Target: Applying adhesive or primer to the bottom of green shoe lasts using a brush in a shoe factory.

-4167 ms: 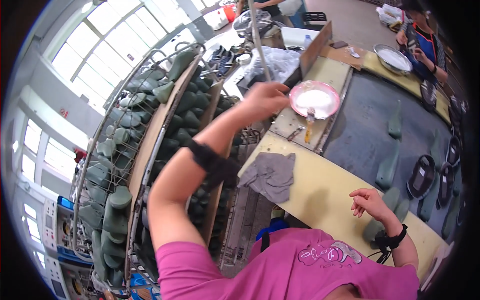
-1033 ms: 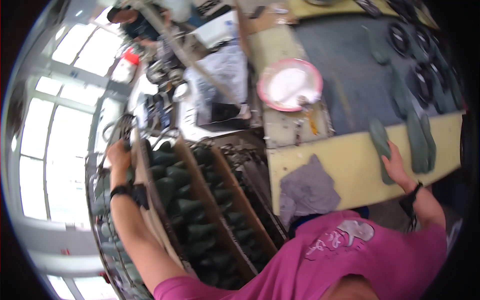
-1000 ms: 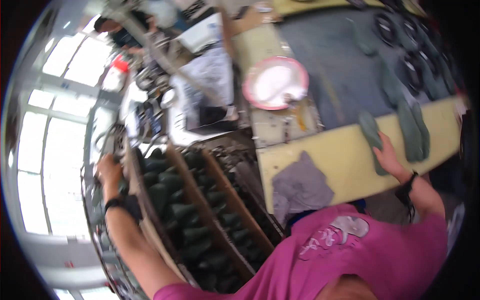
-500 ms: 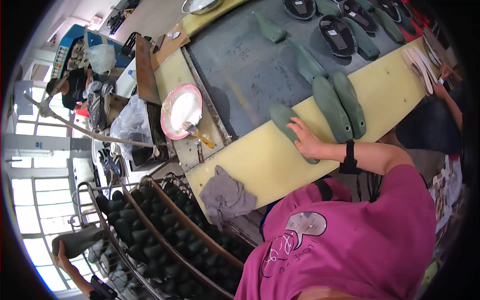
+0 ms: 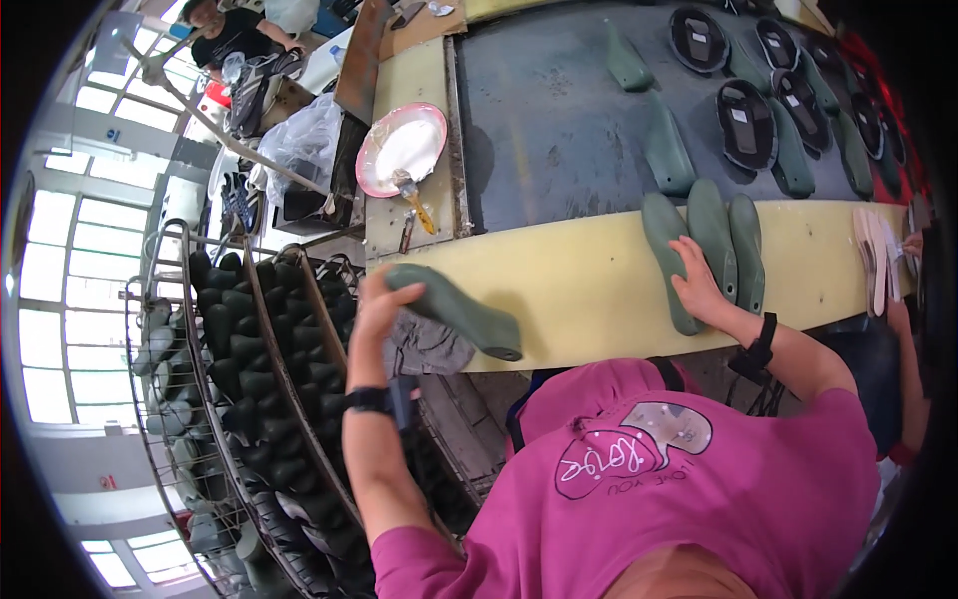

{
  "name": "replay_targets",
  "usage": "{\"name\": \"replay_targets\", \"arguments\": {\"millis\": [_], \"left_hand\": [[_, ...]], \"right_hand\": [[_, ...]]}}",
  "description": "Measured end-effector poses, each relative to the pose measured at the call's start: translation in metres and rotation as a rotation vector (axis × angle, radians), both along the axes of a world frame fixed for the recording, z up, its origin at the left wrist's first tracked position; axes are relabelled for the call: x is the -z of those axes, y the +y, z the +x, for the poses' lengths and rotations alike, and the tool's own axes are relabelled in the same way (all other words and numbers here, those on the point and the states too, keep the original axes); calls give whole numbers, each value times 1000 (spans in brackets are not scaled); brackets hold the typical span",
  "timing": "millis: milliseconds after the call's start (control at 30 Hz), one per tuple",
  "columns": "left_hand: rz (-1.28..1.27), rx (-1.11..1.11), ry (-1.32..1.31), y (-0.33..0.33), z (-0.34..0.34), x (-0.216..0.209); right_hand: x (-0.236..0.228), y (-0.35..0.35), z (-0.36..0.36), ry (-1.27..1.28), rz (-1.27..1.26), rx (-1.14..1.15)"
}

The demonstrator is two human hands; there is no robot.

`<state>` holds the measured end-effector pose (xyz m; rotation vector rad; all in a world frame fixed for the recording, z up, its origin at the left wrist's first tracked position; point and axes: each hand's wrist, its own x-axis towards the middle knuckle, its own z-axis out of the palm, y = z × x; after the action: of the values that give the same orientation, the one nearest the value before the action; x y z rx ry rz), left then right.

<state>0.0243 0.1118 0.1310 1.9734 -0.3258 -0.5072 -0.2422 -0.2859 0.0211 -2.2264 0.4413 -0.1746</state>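
Note:
My left hand [image 5: 378,305] is closed around a green shoe last [image 5: 454,311], thumb over its top. The last is tilted above the left end of the yellow board, over a crumpled grey cloth [image 5: 427,345]. At the board's middle right, three more lasts lie side by side. My right hand [image 5: 702,283] rests with fingers apart on the leftmost last [image 5: 667,262]. Close beside it lie the middle last [image 5: 710,232] and the right-hand last [image 5: 746,250].
A pink-rimmed bowl of white paste [image 5: 411,150] with a brush [image 5: 414,200] stands at the left. Dark shoe uppers [image 5: 747,125] and lasts lie on the grey conveyor [image 5: 549,130]. A rack of lasts [image 5: 244,344] stands left. A co-worker's hand [image 5: 913,245] is near pale insoles [image 5: 876,262].
My left hand has brought its last from the rack at lower left over the board. Under my right hand, the leftmost last has moved right, up against the other two. The view has turned.

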Motion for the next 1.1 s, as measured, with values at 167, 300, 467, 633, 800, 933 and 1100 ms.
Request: {"name": "replay_targets", "arguments": {"millis": [167, 300, 467, 633, 800, 933, 1100], "left_hand": [[-102, 175, 329, -80, 15, 58], [231, 93, -146, -96, 35, 123], [368, 339, -350, -171, -65, 104], [556, 502, -352, -160, -103, 94], [396, 176, -231, -124, -64, 113], [439, 304, -166, -114, -79, 87], [340, 385, -175, -107, -68, 100]], "right_hand": [[-44, -2, 10, 87, -148, -133], [-75, 29, 54, -96, -59, -412], [-86, 38, 115, -187, -144, -595], [-60, 75, 207, -270, -377, -826], [-44, 143, 314, -389, -670, -970], [-8, 189, 366, -350, -828, -942], [10, 217, 405, -261, -858, -986]]}}
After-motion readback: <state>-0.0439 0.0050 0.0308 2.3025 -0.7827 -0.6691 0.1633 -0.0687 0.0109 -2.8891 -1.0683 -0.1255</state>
